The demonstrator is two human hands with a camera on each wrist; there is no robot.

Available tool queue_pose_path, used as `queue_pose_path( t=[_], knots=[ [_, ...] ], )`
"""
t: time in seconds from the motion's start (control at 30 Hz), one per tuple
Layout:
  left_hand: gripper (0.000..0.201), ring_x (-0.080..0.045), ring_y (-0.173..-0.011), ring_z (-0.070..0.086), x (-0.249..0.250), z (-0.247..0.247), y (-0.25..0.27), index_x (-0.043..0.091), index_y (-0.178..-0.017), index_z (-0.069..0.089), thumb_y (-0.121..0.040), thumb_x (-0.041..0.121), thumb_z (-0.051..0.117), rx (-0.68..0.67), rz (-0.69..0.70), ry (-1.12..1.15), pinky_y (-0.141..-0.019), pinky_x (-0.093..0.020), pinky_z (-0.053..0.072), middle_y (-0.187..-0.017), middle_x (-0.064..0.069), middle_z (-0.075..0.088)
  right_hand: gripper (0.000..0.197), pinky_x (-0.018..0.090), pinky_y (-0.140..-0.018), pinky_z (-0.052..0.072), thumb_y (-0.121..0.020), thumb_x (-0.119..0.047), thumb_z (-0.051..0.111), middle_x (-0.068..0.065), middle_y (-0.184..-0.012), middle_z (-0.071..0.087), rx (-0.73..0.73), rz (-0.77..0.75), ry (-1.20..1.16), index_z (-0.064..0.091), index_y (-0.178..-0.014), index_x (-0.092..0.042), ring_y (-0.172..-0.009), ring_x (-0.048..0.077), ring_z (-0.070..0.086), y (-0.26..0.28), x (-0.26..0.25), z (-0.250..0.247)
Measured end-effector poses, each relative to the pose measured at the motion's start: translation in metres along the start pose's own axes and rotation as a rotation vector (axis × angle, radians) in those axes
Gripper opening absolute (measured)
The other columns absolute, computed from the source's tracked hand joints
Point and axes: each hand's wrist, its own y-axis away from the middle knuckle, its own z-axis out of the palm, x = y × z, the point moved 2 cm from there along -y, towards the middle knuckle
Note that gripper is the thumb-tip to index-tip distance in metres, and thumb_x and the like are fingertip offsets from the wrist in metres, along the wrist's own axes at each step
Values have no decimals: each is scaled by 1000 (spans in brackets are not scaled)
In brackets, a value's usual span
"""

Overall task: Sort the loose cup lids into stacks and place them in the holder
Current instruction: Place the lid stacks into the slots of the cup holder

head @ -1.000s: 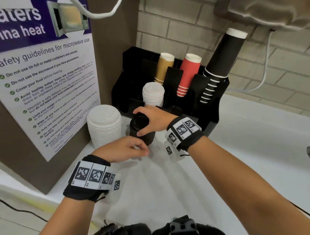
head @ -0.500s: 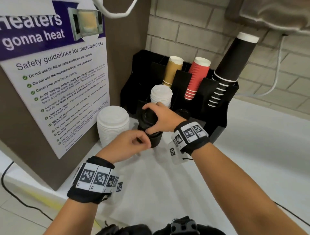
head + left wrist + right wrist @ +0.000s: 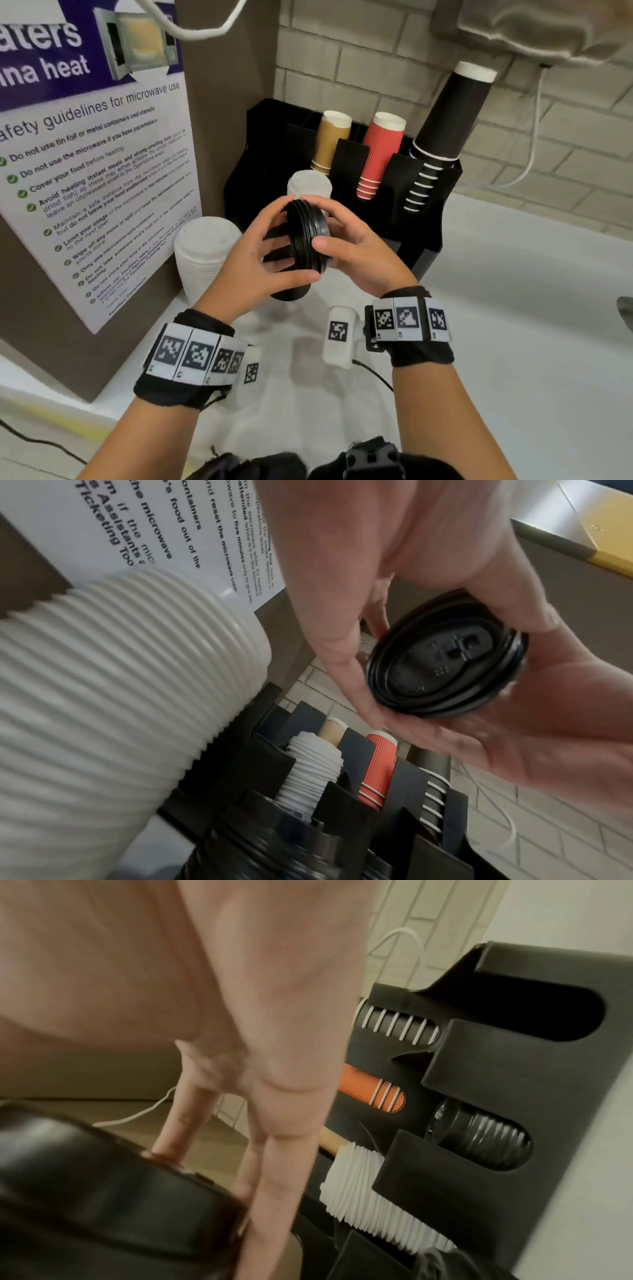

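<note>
I hold a small stack of black lids (image 3: 307, 236) tipped on edge above the counter. My left hand (image 3: 255, 262) cups it from behind and below. My right hand (image 3: 351, 246) pinches its rim, thumb in front. In the left wrist view the top face of the black lids (image 3: 445, 666) shows between both hands. The right wrist view shows these lids (image 3: 103, 1191) blurred under my fingers. A taller black stack (image 3: 289, 294) stands on the counter under my hands. A white lid stack (image 3: 205, 253) stands to its left. The black holder (image 3: 428, 212) is behind, with white lids (image 3: 308, 183) in one slot.
The holder carries brown cups (image 3: 330, 140), red cups (image 3: 380, 154) and a tall column of black cups (image 3: 445, 116). One front slot has black lids (image 3: 479, 1139). A brown panel with a poster (image 3: 96, 178) walls off the left. White counter (image 3: 513, 325) lies to the right.
My right hand was gripping the top of the black stack on the counter with the left hand at its side. Both hands have now lifted a few lids off and tipped them on edge.
</note>
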Motion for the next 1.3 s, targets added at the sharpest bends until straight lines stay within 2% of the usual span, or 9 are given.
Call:
queue_pose_path(
  t=[0.13,0.33,0.6,0.73,0.8,0.87,1.0,1.13,1.3],
  knots=[
    [98,-12,-124,55,0,2,1,48,-138,42,-54,31,89,-51,-24,36,-90,-34,55,-140,10,47,61,43,-90,54,-83,-12,67,17,-123,60,6,17,74,47,-139,-25,-113,30,61,7,-3,-6],
    [99,-5,-122,55,-3,5,0,48,-136,42,-54,20,89,-36,-19,64,-86,-26,55,-130,26,52,62,43,-86,56,-81,-9,69,5,-114,63,56,2,84,49,-137,-25,-106,28,65,9,-4,-4],
    [98,1,-118,55,-8,0,0,52,-134,42,-53,24,88,-65,-23,49,-83,-21,55,-130,27,51,63,45,-86,56,-75,-11,74,16,-118,61,126,9,90,52,-133,-25,-105,31,65,10,3,3],
    [104,5,-122,51,-13,-3,0,53,-138,33,-51,32,87,-80,-59,10,-90,-18,51,-138,26,42,59,45,-85,57,-74,-11,75,13,-114,63,173,-6,118,54,-128,-23,-103,31,65,9,10,7],
    [102,2,-121,51,-15,-6,1,56,-135,29,-52,36,84,-66,-106,22,-91,-18,49,-136,28,39,57,38,-78,58,-73,-16,77,9,-112,65,275,-41,137,56,-125,-28,-99,25,68,4,6,0],
    [90,-3,-118,54,-17,-12,1,51,-134,34,-57,41,79,-57,-145,-25,-87,-17,49,-132,25,43,57,32,-74,58,-70,-23,80,4,-111,66,487,-109,162,58,-121,-32,-96,17,69,-5,-2,-21],
    [57,-7,-109,62,-20,-20,3,33,-129,54,-76,36,74,-134,-191,-169,-75,-10,50,-126,15,55,62,25,-85,55,-69,-25,84,-2,-113,65,792,-175,391,55,-124,-24,-100,9,66,-31,-12,-76],
    [43,-6,-98,66,-23,-20,3,30,-123,59,-82,27,73,-186,-221,-190,-71,-9,48,-121,10,59,65,25,-87,48,-66,-18,85,-3,-110,58,628,82,833,55,-124,-22,-107,18,60,-57,-4,-110],
    [40,-6,-95,67,-22,-21,-1,31,-120,60,-83,24,72,-205,-252,-177,-74,-14,50,-118,8,60,74,20,-90,38,-68,-18,81,6,-135,53,305,347,1225,50,-136,-24,-121,22,52,-75,8,-116]
  ],
)
